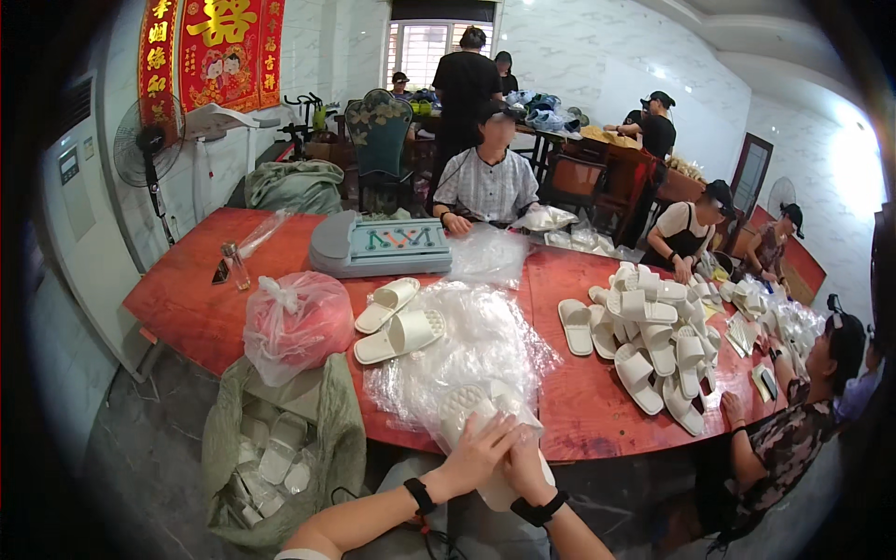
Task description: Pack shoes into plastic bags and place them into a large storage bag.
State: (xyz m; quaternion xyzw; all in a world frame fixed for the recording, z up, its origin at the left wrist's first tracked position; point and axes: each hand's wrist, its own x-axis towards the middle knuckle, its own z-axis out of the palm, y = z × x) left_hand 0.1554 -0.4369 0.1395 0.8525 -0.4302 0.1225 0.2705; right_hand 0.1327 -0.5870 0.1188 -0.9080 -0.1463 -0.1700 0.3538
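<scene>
Red tabletop (205,308) ahead. My left hand (476,455) and right hand (525,467) both clasp a bagged slipper (471,411), probably toe away from me, touching both palms, left slightly nearer.

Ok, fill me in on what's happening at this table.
Both hands, left hand and right hand, grip a white slipper in a clear bag at the red table's near edge. Two loose slippers lie beside a heap of clear bags. More slippers are piled to the right, where other people work.
</scene>
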